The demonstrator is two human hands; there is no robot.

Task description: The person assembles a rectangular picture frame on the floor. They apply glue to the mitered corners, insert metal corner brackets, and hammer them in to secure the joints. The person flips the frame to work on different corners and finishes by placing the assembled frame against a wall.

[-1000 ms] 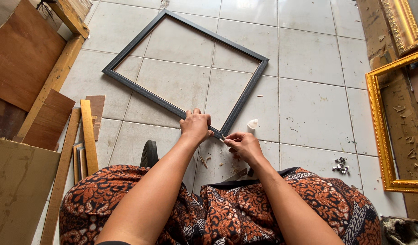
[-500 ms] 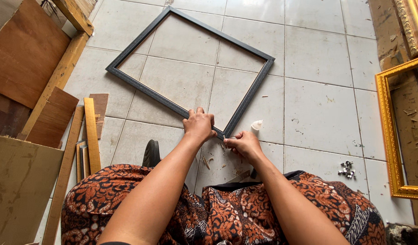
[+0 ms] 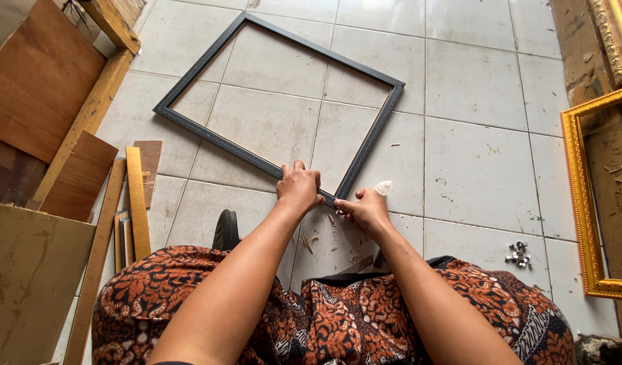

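**Black frame, near corner held at the knees on tiled floor**

Nearest: lap in orange-and-black patterned cloth (image 3: 365, 318), both forearms reaching forward over it. Just beyond, on the tiled floor (image 3: 480, 169), wood chips and shavings (image 3: 317, 243) scattered beside the near corner of the frame.

Left hand (image 3: 299, 188): closed down over the near corner of the black frame (image 3: 209, 138), fingers wrapped over the moulding, thumb toward the right-hand rail. Right hand (image 3: 366, 211): just right of that corner and touching it, fingers pinched shut on a small item, too small to identify; white nozzle tip (image 3: 384, 186) showing past the knuckles. Left hand the nearer to the frame and bearing on it.

Frame: lying flat, set diamond-wise, near corner pointing at the lap, far corner toward the top edge of the floor; long rails running up and left from the grip, shorter rails up and right.

Left edge of floor: plywood sheets (image 3: 44, 81) and timber strips (image 3: 138, 199). Right: small heap of metal clips (image 3: 518, 253); gilt frame (image 3: 584, 203) along the right edge.
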